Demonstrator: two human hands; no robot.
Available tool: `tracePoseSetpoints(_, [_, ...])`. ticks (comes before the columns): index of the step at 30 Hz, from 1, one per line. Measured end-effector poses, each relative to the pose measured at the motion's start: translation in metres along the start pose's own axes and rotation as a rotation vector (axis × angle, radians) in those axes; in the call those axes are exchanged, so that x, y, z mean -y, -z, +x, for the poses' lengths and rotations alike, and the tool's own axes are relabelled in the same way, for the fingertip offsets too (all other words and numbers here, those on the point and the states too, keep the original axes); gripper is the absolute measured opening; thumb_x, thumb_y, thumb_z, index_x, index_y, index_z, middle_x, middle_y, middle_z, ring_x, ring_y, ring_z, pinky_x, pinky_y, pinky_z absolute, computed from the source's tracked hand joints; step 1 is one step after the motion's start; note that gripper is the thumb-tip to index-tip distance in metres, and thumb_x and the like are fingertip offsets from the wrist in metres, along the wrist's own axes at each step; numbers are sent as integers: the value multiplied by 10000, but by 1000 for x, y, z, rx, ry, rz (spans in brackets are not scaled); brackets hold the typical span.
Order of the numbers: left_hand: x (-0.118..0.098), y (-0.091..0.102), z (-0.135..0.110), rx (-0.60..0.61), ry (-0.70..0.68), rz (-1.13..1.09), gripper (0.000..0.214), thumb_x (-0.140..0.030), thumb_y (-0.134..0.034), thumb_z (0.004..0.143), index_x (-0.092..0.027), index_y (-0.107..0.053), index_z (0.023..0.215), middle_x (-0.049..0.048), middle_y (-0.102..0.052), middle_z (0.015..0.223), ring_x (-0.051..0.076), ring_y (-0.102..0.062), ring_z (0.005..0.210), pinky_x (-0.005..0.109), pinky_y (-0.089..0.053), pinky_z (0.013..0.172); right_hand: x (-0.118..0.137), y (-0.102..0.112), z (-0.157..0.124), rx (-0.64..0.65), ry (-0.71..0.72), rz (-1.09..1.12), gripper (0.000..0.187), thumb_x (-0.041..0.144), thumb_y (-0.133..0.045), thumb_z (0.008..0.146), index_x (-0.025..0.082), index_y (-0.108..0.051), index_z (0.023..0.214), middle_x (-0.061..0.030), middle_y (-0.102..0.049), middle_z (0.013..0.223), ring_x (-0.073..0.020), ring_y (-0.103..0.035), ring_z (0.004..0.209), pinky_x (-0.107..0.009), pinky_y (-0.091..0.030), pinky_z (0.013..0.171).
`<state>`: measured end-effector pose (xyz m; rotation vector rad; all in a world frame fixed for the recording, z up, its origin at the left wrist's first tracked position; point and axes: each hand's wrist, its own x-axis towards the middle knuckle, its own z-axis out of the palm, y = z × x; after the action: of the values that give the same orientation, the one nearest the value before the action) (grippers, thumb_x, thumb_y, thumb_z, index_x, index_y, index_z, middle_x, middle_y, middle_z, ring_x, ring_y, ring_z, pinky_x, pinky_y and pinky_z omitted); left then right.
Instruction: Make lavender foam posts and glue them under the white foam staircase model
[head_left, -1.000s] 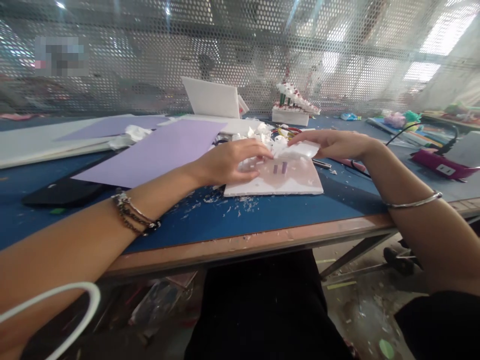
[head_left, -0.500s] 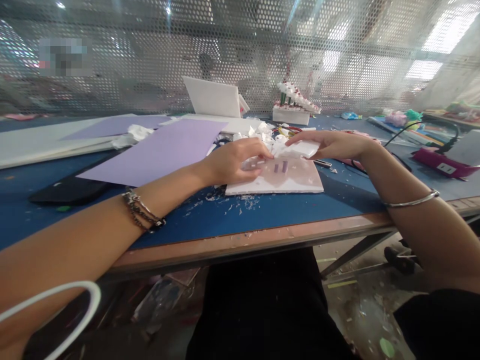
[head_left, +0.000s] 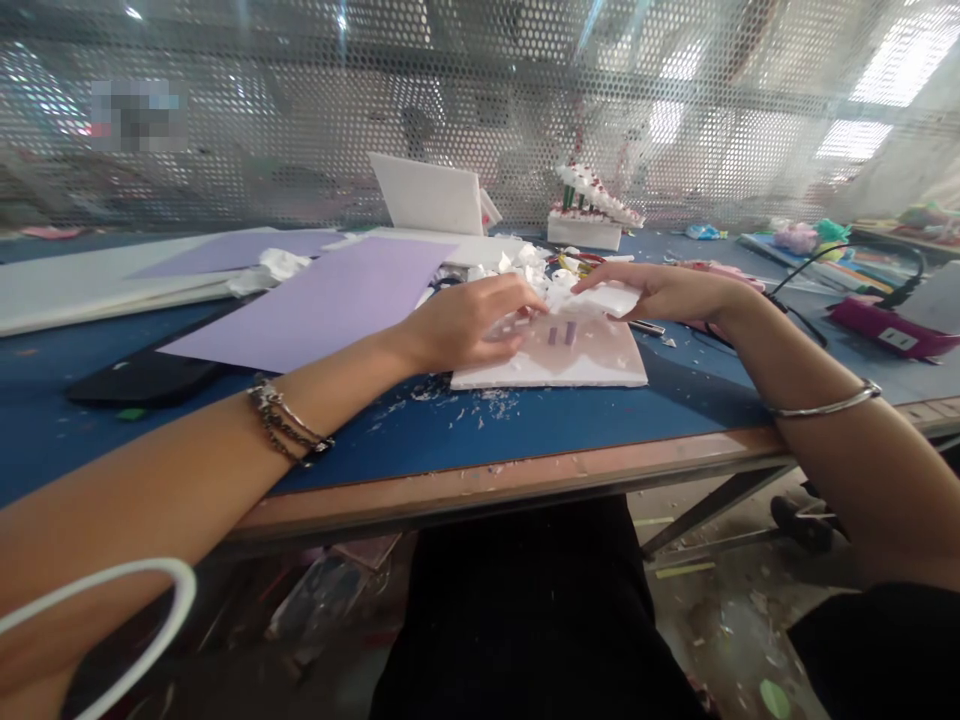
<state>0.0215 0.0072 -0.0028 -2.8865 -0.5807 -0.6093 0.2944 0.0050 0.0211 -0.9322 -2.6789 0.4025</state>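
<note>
A white foam board (head_left: 570, 362) lies flat on the blue table (head_left: 525, 425), with two small purple strips (head_left: 560, 333) on its top. My left hand (head_left: 469, 322) rests on the board's left part, fingers curled and pressed on small white scraps there. My right hand (head_left: 660, 290) reaches in from the right and pinches a white foam piece (head_left: 615, 297) at the board's far edge. A heap of torn white scraps (head_left: 529, 268) lies just behind both hands.
A large lilac sheet (head_left: 322, 300) lies left of the board, a black flat object (head_left: 142, 378) beside it. White boards (head_left: 431, 195) and a small white model (head_left: 589, 210) stand by the perforated screen. A magenta power strip (head_left: 892, 330) with black cable sits right. White crumbs litter the table edge.
Almost nothing: both hands stay on the board, the left fingers shift slightly on the scraps, and the camera drifts a little.
</note>
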Motion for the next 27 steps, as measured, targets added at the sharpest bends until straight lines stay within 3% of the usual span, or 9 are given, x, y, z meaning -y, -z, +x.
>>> tracePoseSetpoints(5, [2,0,-2,-47,-37,54,389,-266,-461,803,-204,-487,1186,90,-535,1211,182,-550,1048,311,-453,882,-1,0,0,-8,-1,8,483,296,-550,759,291,-492,1238,-16,-506,1288,-213,-459,1180,-375,-326,1010])
tracePoseSetpoints(12, [3,-1,-2,-39,-152,79,401,-241,-451,813,-178,-494,1207,73,-554,1238,162,-521,1133,285,-412,967,-5,0,1,-5,14,-22,482,287,-529,779,254,-473,1256,-34,-498,1296,-217,-444,1188,-378,-320,1007])
tracePoseSetpoints(18, [1,4,-2,59,-87,44,410,-267,-442,811,-172,-506,1205,70,-555,1249,180,-502,1158,316,-395,988,-1,0,1,4,6,-25,476,250,-530,776,249,-479,1250,-36,-497,1297,-214,-445,1192,-378,-323,1011])
tracePoseSetpoints(27, [0,-3,-1,24,-21,-77,435,-270,-451,786,-176,-469,1211,84,-550,1185,185,-514,1084,314,-386,970,-7,-2,1,-39,-11,7,551,235,-569,753,312,-447,1285,8,-440,1366,-207,-420,1233,-360,-329,1032])
